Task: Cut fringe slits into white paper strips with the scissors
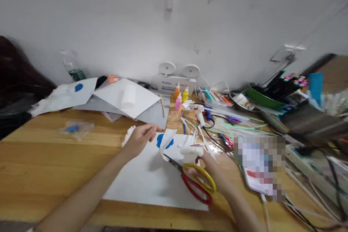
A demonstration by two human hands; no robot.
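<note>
Above a flat white rectangular paper sheet on a pale wooden tabletop, I grip scissors with one yellow loop, one red loop and dark metal blades in my right hand, which also carries a small, matte white roll of paper-like material. The blade tips meet the lower end of a narrow, soft-looking white strip, slightly curved, its upper end broad and pale against a glossy-looking, lobed blue patch on the sheet. My left hand reaches in with fingers drawn close together, their tips just beside the strip; whether they pinch anything, I cannot tell. Beyond the sheet stand small orange, pink and yellow plastic bottles, near a white glue gun
</note>
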